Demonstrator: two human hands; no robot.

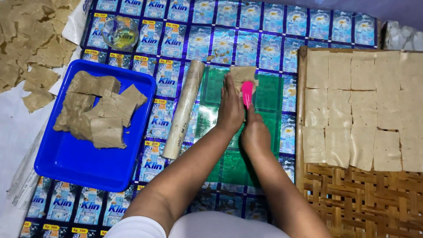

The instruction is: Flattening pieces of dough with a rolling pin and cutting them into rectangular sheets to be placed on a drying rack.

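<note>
Left hand (230, 105) flat, fingers pinning dough sheet (242, 75) just ahead of it. Right hand (254, 132) grips pink scraper (247, 93), long axis pointing away, blade at sheet's near edge.

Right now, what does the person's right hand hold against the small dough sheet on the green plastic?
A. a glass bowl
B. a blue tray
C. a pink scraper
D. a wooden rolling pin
C. The right hand grips a pink scraper whose end lies on the dough sheet, while the left hand presses flat beside it; the rolling pin lies untouched to the left.
</note>
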